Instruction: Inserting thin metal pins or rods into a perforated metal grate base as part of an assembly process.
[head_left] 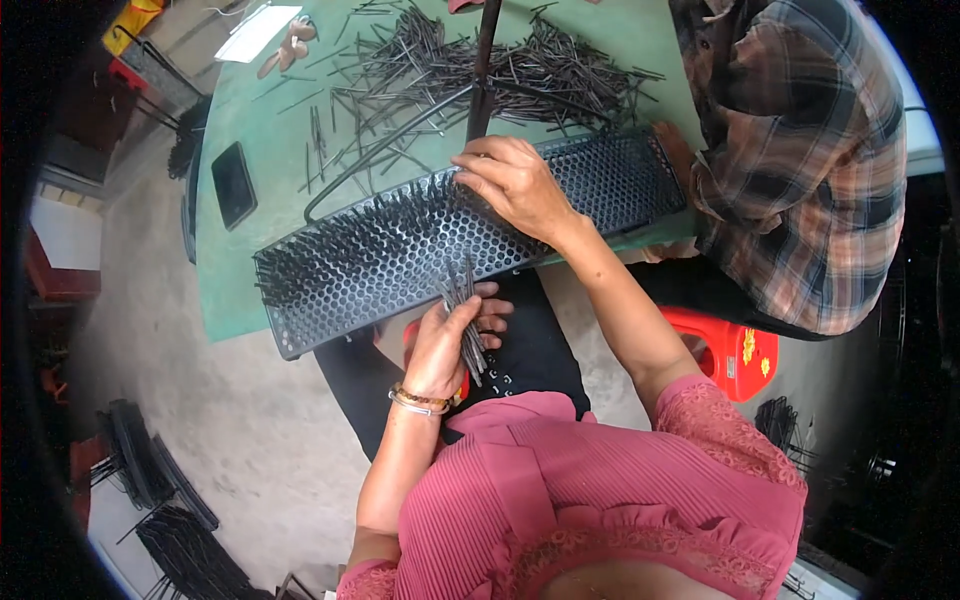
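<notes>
A long dark perforated metal tray (390, 275) lies aslant at the near edge of the green table, its near side over my lap. Many short dark rods (340, 228) stand upright in its holes, packed along the left and far side. Below the tray's near edge, my left hand (436, 342) is closed around a small bunch of thin dark rods (471, 340). My right hand (518, 190) is over the tray's far middle, at the right end of the standing rods. Its thumb and fingers are pinched together; what they hold is too small to make out.
Beyond the tray, a heap of loose rods (560, 75) covers the green table (235, 285). A dark upright post (484, 80) with bent bars rises behind the tray. A phone (234, 186) lies at left. A person in a plaid shirt (800, 180) sits close at right, near a red stool (735, 360).
</notes>
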